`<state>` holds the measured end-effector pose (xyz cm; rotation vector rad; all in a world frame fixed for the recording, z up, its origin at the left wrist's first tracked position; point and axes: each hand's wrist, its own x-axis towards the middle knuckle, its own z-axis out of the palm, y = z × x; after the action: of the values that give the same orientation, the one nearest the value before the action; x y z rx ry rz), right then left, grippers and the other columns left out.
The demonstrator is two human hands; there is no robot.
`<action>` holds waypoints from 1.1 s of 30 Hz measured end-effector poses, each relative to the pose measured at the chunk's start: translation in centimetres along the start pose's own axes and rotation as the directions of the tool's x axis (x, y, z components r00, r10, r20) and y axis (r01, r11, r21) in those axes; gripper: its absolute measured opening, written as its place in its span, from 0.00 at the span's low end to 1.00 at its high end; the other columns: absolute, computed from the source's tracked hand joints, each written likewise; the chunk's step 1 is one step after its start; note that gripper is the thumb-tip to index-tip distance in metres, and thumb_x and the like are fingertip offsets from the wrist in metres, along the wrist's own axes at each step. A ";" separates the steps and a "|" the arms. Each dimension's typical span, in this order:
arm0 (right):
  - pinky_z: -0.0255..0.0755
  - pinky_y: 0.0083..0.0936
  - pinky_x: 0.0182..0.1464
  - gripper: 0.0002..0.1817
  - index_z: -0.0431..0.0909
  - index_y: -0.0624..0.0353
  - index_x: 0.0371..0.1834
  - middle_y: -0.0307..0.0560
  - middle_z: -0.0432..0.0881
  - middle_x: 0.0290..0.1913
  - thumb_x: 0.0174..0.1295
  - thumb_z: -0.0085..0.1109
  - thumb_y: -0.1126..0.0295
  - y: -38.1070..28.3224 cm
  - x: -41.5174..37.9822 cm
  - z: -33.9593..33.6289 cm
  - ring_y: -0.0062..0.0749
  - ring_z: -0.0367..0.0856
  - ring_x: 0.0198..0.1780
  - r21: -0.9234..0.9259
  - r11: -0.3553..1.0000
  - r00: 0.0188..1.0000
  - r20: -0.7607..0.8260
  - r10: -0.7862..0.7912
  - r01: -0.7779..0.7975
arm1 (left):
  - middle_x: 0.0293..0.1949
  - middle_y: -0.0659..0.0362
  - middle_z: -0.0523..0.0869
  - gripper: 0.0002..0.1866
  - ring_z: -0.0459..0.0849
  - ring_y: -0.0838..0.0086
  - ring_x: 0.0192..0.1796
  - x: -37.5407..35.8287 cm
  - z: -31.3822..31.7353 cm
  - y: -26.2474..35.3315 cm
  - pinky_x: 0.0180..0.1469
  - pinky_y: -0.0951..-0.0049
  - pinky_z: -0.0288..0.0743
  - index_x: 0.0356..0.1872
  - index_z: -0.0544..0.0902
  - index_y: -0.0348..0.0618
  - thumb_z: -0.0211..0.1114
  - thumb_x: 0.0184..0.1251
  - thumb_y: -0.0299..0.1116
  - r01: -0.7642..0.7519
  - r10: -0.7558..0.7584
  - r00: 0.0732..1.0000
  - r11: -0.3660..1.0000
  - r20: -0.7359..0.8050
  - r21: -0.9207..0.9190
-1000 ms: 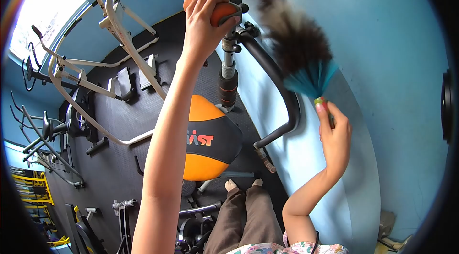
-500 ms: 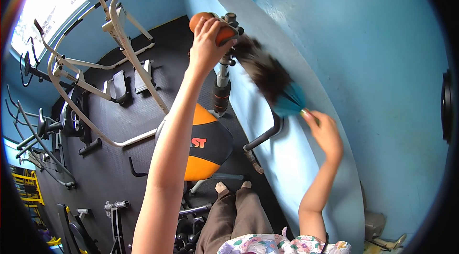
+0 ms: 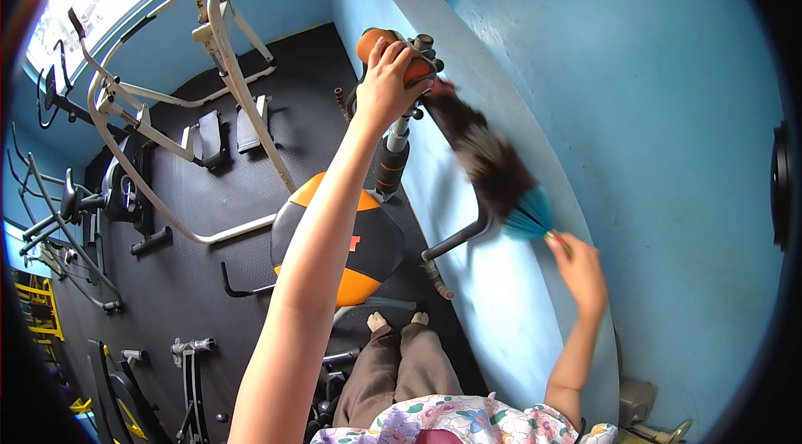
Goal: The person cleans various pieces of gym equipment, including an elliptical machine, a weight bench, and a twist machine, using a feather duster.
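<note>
My left hand is closed over an orange padded roller at the top of an exercise machine's post. The fingers wrap the pad from above, hiding part of it. My right hand grips the short handle of a feather duster with dark brown feathers and a teal band near the grip. Blurred by motion, its feathers slant up and left along the wall ledge, their tip close beside the roller. Below my left forearm lies the machine's orange and black seat.
A pale curved ledge runs along the blue wall on the right. A white elliptical trainer stands at the left on the black floor. A black bar juts beside the seat. Several more machines fill the lower left.
My right hand has drawn the feather duster down and slightly right, toward my body. My left hand keeps its hold on the roller. The whole view has shifted a little.
</note>
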<state>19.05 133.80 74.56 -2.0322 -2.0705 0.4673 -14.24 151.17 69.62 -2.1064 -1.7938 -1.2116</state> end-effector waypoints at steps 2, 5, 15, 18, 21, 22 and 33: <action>0.68 0.28 0.28 0.17 0.78 0.65 0.37 0.55 0.76 0.21 0.64 0.53 0.60 2.6 -1.8 -3.1 0.37 0.71 0.20 0.137 0.988 0.996 0.058 0.067 -0.075 | 0.58 0.59 0.73 0.24 0.61 0.53 0.66 0.1 -0.1 0.1 0.64 0.57 0.63 0.49 0.77 0.52 0.69 0.50 0.46 0.015 -0.015 1.000 0.999 0.007 -0.031; 0.66 0.25 0.27 0.15 0.78 0.65 0.39 0.54 0.75 0.21 0.63 0.55 0.62 2.9 -2.9 -4.5 0.26 0.69 0.20 0.188 0.970 0.987 0.070 0.143 -0.154 | 0.58 0.59 0.73 0.24 0.61 0.53 0.67 0.0 0.1 0.3 0.64 0.58 0.63 0.49 0.77 0.52 0.69 0.51 0.46 0.042 -0.042 0.999 0.998 0.000 -0.040; 0.68 0.43 0.37 0.18 0.77 0.64 0.35 0.64 0.77 0.31 0.65 0.50 0.57 -3.3 7.5 4.9 0.62 0.75 0.39 0.231 0.971 0.998 -0.038 -0.050 0.058 | 0.59 0.59 0.71 0.25 0.60 0.56 0.67 -0.2 -0.1 0.5 0.58 0.60 0.71 0.50 0.75 0.51 0.69 0.49 0.43 0.026 -0.024 0.999 0.999 -0.038 0.042; 0.67 0.44 0.36 0.19 0.77 0.65 0.35 0.64 0.77 0.31 0.64 0.50 0.57 -3.9 9.0 4.9 0.63 0.74 0.39 0.228 0.966 0.990 -0.099 -0.103 0.123 | 0.58 0.60 0.71 0.25 0.60 0.56 0.68 -0.2 0.2 0.5 0.60 0.60 0.69 0.50 0.75 0.51 0.70 0.49 0.42 0.028 -0.028 0.999 1.000 -0.040 0.007; 0.66 0.42 0.33 0.20 0.76 0.66 0.35 0.62 0.77 0.26 0.64 0.50 0.55 -3.0 11.2 4.9 0.60 0.74 0.32 0.288 0.949 0.989 -0.101 -0.105 0.130 | 0.59 0.60 0.71 0.25 0.59 0.56 0.68 -0.1 0.3 0.5 0.61 0.60 0.68 0.50 0.75 0.51 0.70 0.49 0.42 0.037 -0.038 0.997 0.999 -0.066 -0.011; 0.66 0.39 0.30 0.21 0.76 0.67 0.34 0.60 0.76 0.23 0.64 0.51 0.54 -3.1 11.5 4.8 0.55 0.75 0.26 0.367 0.922 0.992 -0.081 -0.100 0.123 | 0.60 0.60 0.70 0.26 0.59 0.56 0.69 -0.2 0.3 0.4 0.61 0.60 0.68 0.51 0.75 0.52 0.70 0.49 0.43 0.053 -0.054 0.998 0.998 -0.035 -0.027; 0.66 0.36 0.32 0.23 0.76 0.66 0.37 0.61 0.74 0.24 0.64 0.50 0.52 -3.2 11.1 0.0 0.54 0.70 0.26 0.299 0.933 0.975 -0.158 -0.157 0.199 | 0.64 0.59 0.67 0.28 0.60 0.53 0.68 -1.6 0.5 1.9 0.62 0.60 0.67 0.51 0.71 0.51 0.72 0.47 0.39 0.176 -0.195 0.966 0.977 -0.170 -0.121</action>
<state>15.70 144.82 74.88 -1.6331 -1.9365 0.5713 -12.32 149.66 68.99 -1.8402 -1.9176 -1.5209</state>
